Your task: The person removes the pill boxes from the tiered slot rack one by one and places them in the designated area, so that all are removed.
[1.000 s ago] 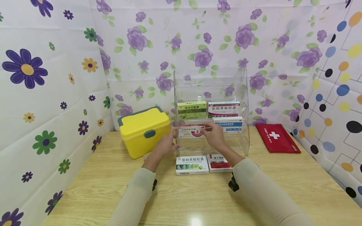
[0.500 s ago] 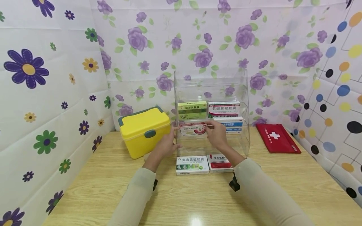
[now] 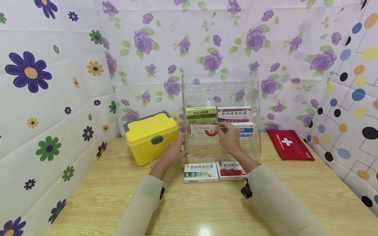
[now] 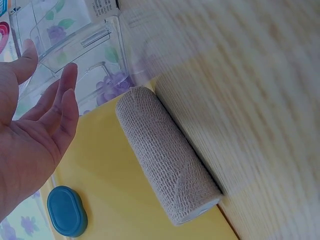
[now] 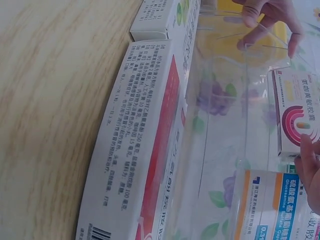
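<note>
My right hand (image 3: 229, 137) pinches the right end of a white and red medicine box (image 3: 203, 130) with a pink swirl on its front. The box is slightly tilted, up at the middle tier of a clear acrylic display rack (image 3: 206, 154). In the right wrist view, my fingertips (image 5: 307, 145) are at the lower end of this box (image 5: 295, 112). My left hand (image 3: 175, 149) is at the rack's left side edge. Seen from the left wrist, the left hand (image 4: 37, 117) has spread, loosely bent fingers beside the clear panel.
A blue and white box (image 3: 245, 129) shares the tier; green (image 3: 200, 114) and maroon (image 3: 234, 114) boxes stand above. Two boxes (image 3: 200, 172) lie in front. A yellow case (image 3: 151, 137) stands left, a bandage roll (image 4: 165, 155) against it. A red first aid pouch (image 3: 289, 144) lies right.
My right hand has raised the medicine box a little and shifted it slightly right, away from the left hand. The left hand stays where it was.
</note>
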`<state>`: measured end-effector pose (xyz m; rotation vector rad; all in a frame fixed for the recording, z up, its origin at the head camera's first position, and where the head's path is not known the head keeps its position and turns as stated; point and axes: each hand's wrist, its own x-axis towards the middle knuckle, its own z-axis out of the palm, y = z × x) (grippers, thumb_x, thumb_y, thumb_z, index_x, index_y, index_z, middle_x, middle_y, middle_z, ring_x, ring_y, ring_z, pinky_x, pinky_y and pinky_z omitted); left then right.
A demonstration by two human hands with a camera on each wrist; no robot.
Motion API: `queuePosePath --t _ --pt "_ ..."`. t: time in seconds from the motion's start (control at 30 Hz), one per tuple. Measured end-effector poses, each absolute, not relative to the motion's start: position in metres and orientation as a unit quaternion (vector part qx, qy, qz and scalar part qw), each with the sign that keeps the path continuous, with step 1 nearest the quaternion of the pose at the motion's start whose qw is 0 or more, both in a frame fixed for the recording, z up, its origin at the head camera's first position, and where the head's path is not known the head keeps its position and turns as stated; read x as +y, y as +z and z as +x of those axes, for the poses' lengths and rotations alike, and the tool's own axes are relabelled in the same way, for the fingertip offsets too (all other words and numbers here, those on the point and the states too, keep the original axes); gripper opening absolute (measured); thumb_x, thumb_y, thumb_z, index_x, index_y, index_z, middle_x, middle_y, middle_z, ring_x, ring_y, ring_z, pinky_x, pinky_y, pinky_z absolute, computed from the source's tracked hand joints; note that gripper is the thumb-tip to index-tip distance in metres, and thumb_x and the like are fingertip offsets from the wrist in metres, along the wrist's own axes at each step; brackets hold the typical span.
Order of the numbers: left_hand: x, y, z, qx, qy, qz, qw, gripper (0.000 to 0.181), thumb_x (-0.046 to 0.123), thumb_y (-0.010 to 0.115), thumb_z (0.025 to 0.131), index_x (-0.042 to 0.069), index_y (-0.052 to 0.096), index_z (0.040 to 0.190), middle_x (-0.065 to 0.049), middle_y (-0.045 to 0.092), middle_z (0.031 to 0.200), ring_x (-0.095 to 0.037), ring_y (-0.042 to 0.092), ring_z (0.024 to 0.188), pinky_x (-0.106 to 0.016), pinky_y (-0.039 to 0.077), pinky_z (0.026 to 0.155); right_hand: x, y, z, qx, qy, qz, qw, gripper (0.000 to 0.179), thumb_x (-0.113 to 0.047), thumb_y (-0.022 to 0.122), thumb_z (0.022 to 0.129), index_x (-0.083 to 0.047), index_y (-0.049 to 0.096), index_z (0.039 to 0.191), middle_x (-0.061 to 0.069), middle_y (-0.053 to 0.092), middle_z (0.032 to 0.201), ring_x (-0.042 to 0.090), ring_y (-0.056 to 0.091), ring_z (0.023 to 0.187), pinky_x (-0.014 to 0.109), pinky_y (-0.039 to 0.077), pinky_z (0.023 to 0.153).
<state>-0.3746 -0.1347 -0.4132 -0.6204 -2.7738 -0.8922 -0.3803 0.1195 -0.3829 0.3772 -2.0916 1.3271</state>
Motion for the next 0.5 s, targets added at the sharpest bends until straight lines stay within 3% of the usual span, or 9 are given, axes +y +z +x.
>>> queuePosePath --t 0.5 --pt "-0.135 -0.413 -0.376 -0.929 -0.294 -0.210 0.083 0.079 0.019 0.078 0.087 0.026 0.027 0.147 -0.018 0.067 0.118 -0.028 0.067 0.091 -0.042 0.054 0.076 0.128 -0.377 -0.363 -0.754 0.514 0.179 0.367 0.020 -0.007 0.070 0.092 -0.001 0.072 0.111 0.017 0.071 0.103 0.031 0.072 0.080 0.022 0.050 0.043"
